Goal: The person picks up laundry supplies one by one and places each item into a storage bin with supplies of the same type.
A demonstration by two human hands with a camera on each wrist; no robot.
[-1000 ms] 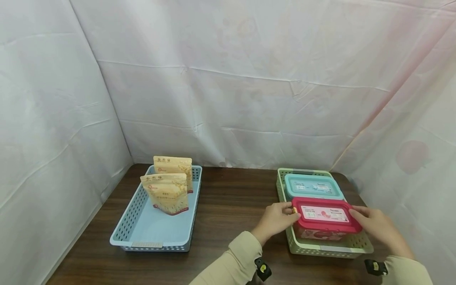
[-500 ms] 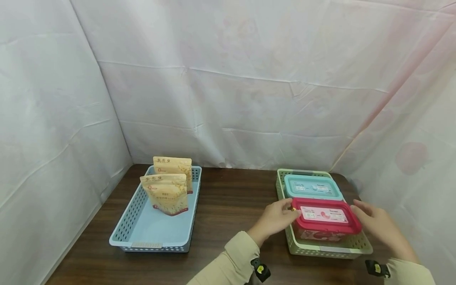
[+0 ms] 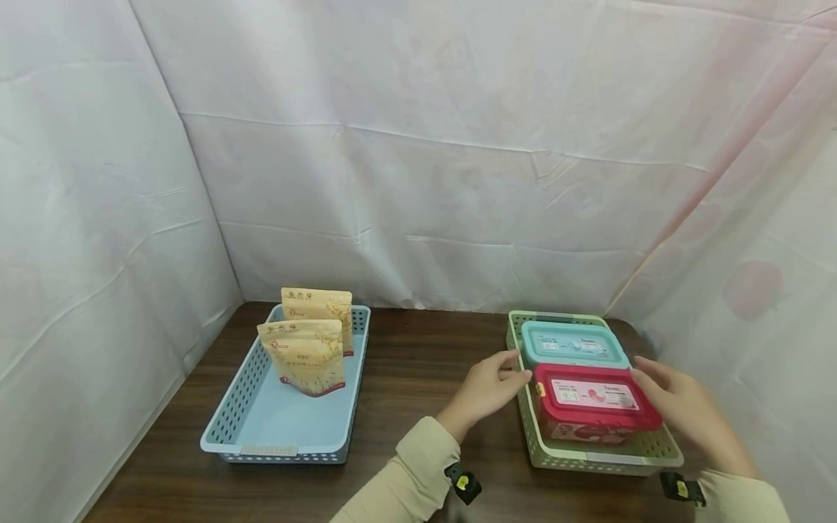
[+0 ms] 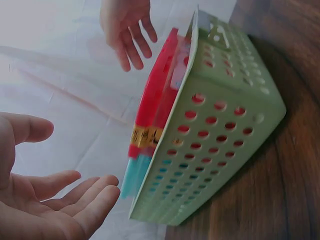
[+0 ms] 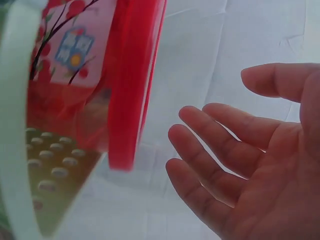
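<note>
A plastic box with a red lid sits in the front part of the green perforated basket. Behind it in the same basket is a box with a light-blue lid. My left hand is beside the basket's left rim, fingers spread and apart from the red box. In the left wrist view, the left hand holds nothing. My right hand is at the red box's right end; the right wrist view shows the hand with a gap between its loose fingers and the red lid.
On the left of the dark wooden table stands a blue perforated basket. Two upright yellow pouches, one in front and one behind, stand in it. White cloth hangs at the back and sides.
Both hands have come away from the red-lidded box. The left hand moved left and slightly up in the head view; the right now sits slightly farther back. The boxes have stayed put.
</note>
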